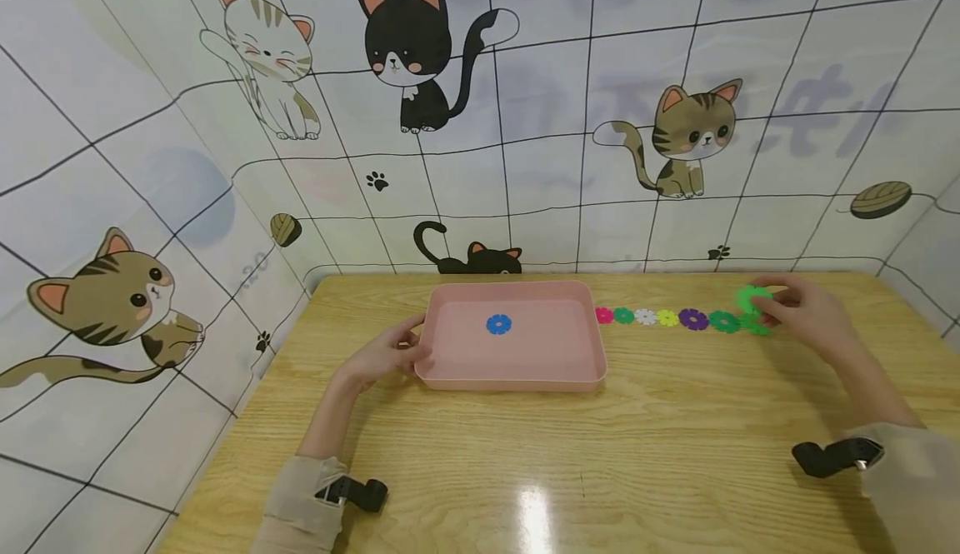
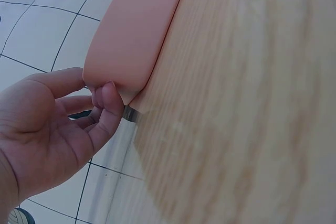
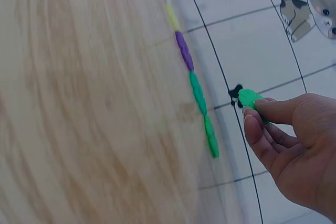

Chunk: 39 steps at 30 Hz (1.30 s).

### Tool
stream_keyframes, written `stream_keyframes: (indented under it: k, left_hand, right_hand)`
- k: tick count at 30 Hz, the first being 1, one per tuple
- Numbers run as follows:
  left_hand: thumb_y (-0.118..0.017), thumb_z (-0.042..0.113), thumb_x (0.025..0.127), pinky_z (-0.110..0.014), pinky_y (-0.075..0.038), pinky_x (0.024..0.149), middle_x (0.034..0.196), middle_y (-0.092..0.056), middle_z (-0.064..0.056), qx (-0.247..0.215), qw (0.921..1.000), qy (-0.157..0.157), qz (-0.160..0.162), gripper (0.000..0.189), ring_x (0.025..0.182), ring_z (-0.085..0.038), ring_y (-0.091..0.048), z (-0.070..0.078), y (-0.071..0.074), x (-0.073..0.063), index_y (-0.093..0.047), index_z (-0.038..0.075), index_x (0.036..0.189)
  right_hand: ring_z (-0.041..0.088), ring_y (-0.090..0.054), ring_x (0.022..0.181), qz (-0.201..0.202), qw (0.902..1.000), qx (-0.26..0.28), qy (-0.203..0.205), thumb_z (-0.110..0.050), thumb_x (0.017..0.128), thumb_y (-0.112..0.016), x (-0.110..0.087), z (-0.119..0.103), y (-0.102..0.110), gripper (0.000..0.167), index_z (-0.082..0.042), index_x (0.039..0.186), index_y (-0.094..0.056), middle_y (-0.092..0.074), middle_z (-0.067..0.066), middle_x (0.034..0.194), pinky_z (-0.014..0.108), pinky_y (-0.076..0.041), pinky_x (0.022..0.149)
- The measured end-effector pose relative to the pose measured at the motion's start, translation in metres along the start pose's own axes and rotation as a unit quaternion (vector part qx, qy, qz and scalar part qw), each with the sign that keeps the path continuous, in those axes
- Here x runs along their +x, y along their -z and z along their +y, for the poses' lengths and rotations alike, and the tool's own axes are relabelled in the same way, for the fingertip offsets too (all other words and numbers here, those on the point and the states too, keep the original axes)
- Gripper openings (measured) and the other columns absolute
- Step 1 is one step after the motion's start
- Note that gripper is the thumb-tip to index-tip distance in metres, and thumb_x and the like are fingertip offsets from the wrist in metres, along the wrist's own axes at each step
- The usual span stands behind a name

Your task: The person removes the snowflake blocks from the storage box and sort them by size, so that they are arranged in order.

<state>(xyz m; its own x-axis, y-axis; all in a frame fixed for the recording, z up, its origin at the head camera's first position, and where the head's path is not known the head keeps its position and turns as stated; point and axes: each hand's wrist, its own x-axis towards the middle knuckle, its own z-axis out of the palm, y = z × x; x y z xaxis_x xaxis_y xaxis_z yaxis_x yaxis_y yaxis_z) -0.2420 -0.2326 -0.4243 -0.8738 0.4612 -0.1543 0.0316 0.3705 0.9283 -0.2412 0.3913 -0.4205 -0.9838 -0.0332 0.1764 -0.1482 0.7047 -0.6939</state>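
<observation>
My left hand (image 1: 382, 354) holds the left end of a pink tray (image 1: 540, 358); in the left wrist view, its fingers curl at the tray's corner (image 2: 131, 40). One blue flower-shaped plastic piece (image 1: 491, 326) lies inside the tray. With thumb and fingertips, my right hand (image 1: 813, 316) pinches a bright green flower-shaped piece (image 3: 247, 98), raised above the table. Below and beside it runs a row of similar pieces: pink (image 1: 603, 315), green, white, yellow (image 1: 667, 318), purple (image 3: 184, 51), dark green (image 3: 197, 92), and a lighter green one (image 3: 211, 136) at the right end.
The wooden table (image 1: 480, 446) stretches in front of the tray and the row. Behind it rises a wall covering (image 1: 547, 129) with a grid and cartoon cats. The row's left end lies close against the tray's right side.
</observation>
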Motion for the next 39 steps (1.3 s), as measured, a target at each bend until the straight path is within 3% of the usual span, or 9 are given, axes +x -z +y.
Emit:
stream_keyframes:
  k: [4,11,16,20,25,28,32,39]
  left_hand:
    - [-0.054,0.006,0.104,-0.037,-0.057,0.077,0.105,-0.051,-0.018,0.001,1.0000,0.001,-0.002,0.067,0.079,-0.024,-0.063,0.000,0.001,0.000,-0.018,0.000,0.160]
    - [-0.054,0.006,0.104,-0.037,-0.057,0.077,0.104,-0.051,-0.017,-0.005,1.0000,0.002,-0.003,0.067,0.079,-0.024,-0.063,-0.001,0.001,0.002,-0.018,0.001,0.160]
    - [-0.054,0.006,0.104,-0.038,-0.057,0.077,0.103,-0.051,-0.017,-0.009,0.9999,0.002,-0.004,0.067,0.080,-0.024,-0.062,-0.001,0.001,0.001,-0.018,0.000,0.160]
    - [-0.054,0.006,0.104,-0.037,-0.057,0.076,0.104,-0.051,-0.016,-0.011,0.9999,0.004,-0.005,0.068,0.079,-0.024,-0.063,-0.001,0.001,0.000,-0.017,0.000,0.160]
    - [-0.055,0.006,0.104,-0.037,-0.057,0.075,0.104,-0.051,-0.016,-0.015,0.9998,0.008,-0.003,0.068,0.081,-0.024,-0.062,-0.001,0.001,0.001,-0.017,0.002,0.161]
    - [-0.055,0.007,0.104,-0.037,-0.057,0.075,0.104,-0.051,-0.016,-0.015,0.9998,0.010,-0.003,0.068,0.081,-0.024,-0.062,-0.001,0.001,0.001,-0.018,0.003,0.161]
    - [-0.055,0.006,0.103,-0.037,-0.058,0.075,0.103,-0.051,-0.015,-0.017,0.9998,0.007,-0.004,0.069,0.082,-0.024,-0.062,0.000,0.001,0.001,-0.018,0.003,0.161]
    - [-0.054,0.006,0.103,-0.039,-0.058,0.076,0.102,-0.052,-0.016,-0.022,0.9997,-0.002,-0.009,0.069,0.084,-0.025,-0.063,-0.001,0.001,0.001,-0.017,0.002,0.161]
  right_hand:
    - [0.006,-0.066,0.067,0.003,0.9999,-0.015,-0.008,-0.025,0.103,-0.061,-0.002,0.017,0.006,0.041,0.004,0.132,-0.054,-0.072,0.014,0.089,0.018,-0.048,0.060]
    - [0.003,-0.066,0.065,0.008,0.9980,-0.056,-0.030,-0.028,0.104,-0.060,-0.005,0.032,0.015,0.043,0.004,0.132,-0.055,-0.070,0.027,0.098,0.021,-0.046,0.057]
    - [0.002,-0.065,0.064,-0.002,0.9962,-0.072,-0.049,-0.027,0.104,-0.059,-0.007,0.039,0.023,0.045,0.008,0.131,-0.054,-0.073,0.017,0.089,0.020,-0.042,0.060]
    - [-0.002,-0.060,0.064,-0.009,0.9949,-0.072,-0.070,-0.028,0.103,-0.059,-0.010,0.044,0.027,0.048,0.012,0.128,-0.050,-0.073,0.015,0.086,0.039,-0.043,0.075]
    - [0.007,-0.065,0.062,-0.012,0.9932,-0.065,-0.096,-0.030,0.103,-0.059,-0.012,0.050,0.026,0.050,0.014,0.125,-0.050,-0.072,0.015,0.084,0.054,-0.043,0.078]
    - [0.012,-0.065,0.062,-0.009,0.9919,-0.068,-0.107,-0.032,0.102,-0.060,-0.013,0.052,0.025,0.052,0.014,0.125,-0.051,-0.072,0.017,0.085,0.047,-0.049,0.070]
    - [0.013,-0.062,0.064,-0.006,0.9911,-0.071,-0.112,-0.033,0.102,-0.061,-0.013,0.053,0.023,0.054,0.014,0.125,-0.052,-0.071,0.017,0.085,0.028,-0.048,0.055]
    - [0.014,-0.060,0.064,-0.016,0.9914,-0.069,-0.110,-0.034,0.102,-0.060,-0.012,0.053,0.023,0.054,0.014,0.126,-0.052,-0.070,0.010,0.082,0.029,-0.049,0.053]
